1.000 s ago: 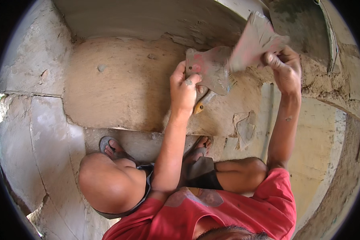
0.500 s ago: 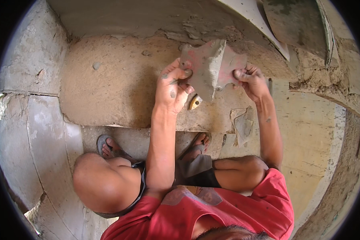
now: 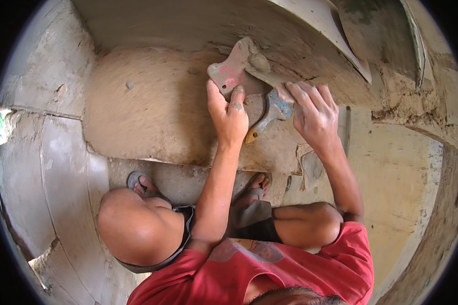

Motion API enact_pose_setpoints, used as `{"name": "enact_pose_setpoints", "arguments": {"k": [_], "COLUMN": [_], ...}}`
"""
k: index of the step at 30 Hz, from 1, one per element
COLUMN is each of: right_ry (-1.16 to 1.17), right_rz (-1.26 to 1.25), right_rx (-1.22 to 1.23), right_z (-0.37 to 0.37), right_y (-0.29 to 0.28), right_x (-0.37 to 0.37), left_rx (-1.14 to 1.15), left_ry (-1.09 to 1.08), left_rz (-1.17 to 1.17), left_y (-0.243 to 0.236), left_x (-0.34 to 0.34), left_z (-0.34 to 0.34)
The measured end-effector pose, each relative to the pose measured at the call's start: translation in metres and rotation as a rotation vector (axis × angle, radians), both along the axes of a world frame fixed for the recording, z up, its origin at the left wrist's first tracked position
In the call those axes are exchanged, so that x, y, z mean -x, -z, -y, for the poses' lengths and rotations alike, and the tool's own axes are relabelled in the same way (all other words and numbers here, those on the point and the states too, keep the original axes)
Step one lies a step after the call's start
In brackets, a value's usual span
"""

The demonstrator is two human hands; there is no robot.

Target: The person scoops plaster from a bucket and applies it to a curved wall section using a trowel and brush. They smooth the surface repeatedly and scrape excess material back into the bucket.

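Left hand (image 3: 230,116) grips first scraper (image 3: 231,70); right hand (image 3: 314,113) grips second scraper (image 3: 269,77). Brush (image 3: 274,109) (yellow-tipped) lies on board (image 3: 137,114), handle toward near edge.

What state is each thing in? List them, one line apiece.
Left hand: closed on the pink-patched scraper
Right hand: closed on the second scraper
Pink-patched scraper: held, smeared
Second scraper: held, seen nearly edge-on
Gray lump: clinging near where the scrapers meet
Brush: unheld, lying on the dusty ledge
Sandals: worn
Red shirt: worn, spotted
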State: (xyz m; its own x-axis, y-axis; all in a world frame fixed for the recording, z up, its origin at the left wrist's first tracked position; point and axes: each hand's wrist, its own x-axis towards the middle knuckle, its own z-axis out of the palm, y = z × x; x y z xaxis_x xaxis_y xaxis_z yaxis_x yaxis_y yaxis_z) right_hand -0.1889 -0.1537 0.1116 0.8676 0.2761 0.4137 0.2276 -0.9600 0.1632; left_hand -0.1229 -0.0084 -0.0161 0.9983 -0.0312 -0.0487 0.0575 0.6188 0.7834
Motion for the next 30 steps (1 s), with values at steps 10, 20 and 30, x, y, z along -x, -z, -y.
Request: {"name": "enact_pose_setpoints", "arguments": {"k": [10, 20, 30], "right_ry": [0.071, -0.005, 0.167], "right_rz": [0.185, 0.187, 0.007], "right_rx": [0.112, 0.005, 0.173], "right_z": [0.007, -0.009, 0.012], "right_y": [-0.003, -0.024, 0.026], "right_x": [-0.083, -0.040, -0.089], "left_rx": [-0.305, -0.333, -0.382], "left_ry": [-0.174, -0.134, -0.068], "left_rz": [-0.114, -0.261, -0.251], "left_y": [-0.003, -0.009, -0.005], "left_x": [0.014, 0.006, 0.002], "left_z": [0.000, -0.005, 0.002]}}
